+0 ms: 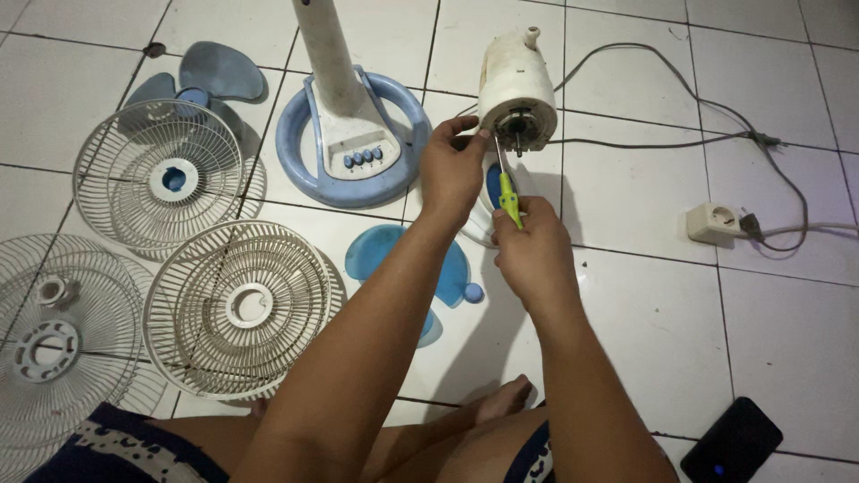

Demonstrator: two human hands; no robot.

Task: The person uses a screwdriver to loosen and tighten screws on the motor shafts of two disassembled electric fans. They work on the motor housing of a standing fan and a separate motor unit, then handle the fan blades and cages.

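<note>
White glazed floor tiles [787, 340] carry everything in view. Three round white wire fan guards are laid out at the left: one at the edge [49, 344], one in the middle [237, 309] and one further back [165, 174]. A pale blue three-lobed plastic fan blade [210, 76] is seen behind the rear guard. A round blue and white fan base with a white upright column and a row of blue buttons [353, 143] is placed near the centre. Just right of it, a cream, stained cylindrical fan motor housing [517, 89] is held upright above the floor, its open face turned towards the camera. The housing's lower rim is gripped by the left hand [452, 170], its fingers [465, 130] curled against the edge. A small screwdriver with a yellow-green handle [508, 197] is pinched by the fingers of the right hand [535, 250], and its metal tip is set against the motor face. A grey power cord [680, 139] is trailed to a white wall-type socket block [713, 222] at the right. A black phone [732, 440] is laid at the lower right.
</note>
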